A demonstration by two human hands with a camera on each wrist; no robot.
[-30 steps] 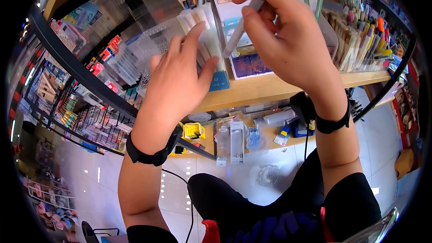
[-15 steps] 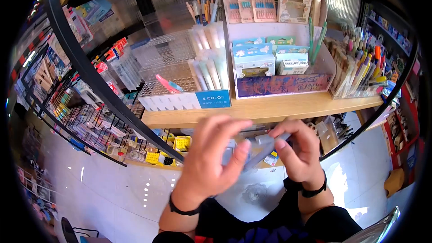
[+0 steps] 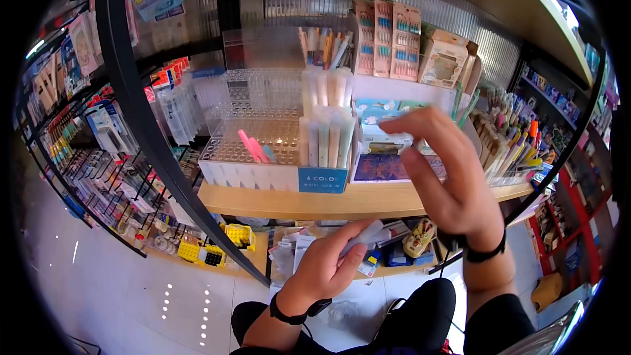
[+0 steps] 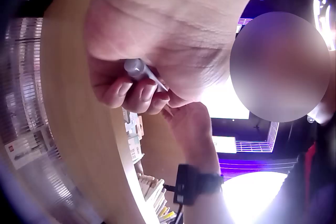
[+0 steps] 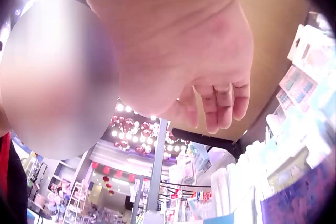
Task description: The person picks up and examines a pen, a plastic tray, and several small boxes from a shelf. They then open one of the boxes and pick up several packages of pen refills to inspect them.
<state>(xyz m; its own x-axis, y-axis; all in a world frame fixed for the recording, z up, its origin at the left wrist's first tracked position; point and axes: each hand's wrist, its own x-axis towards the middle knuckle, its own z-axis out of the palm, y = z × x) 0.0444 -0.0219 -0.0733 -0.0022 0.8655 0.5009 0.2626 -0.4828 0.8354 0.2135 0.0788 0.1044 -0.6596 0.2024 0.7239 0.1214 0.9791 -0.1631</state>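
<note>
In the head view the left hand grips a pale grey pen low in front of the shelf. The left wrist view shows that hand's fingers curled round the pen, one end sticking out. Higher up, the right hand is raised before a white box of small cartons, fingers loosely bent and nothing between them. From the right wrist the same empty hand hangs with its fingers apart. Left of it stands a clear tiered holder with pale pens and a pink pen.
A wooden shelf carries the displays. A black post slants down at the left. Marker bins stand at the right. Yellow packs and a patterned pouch lie on the lower shelf.
The right hand, which held the pen a second ago, has let go and risen toward the shelf. The pen is now in the left hand, which has moved down. The head view has shifted.
</note>
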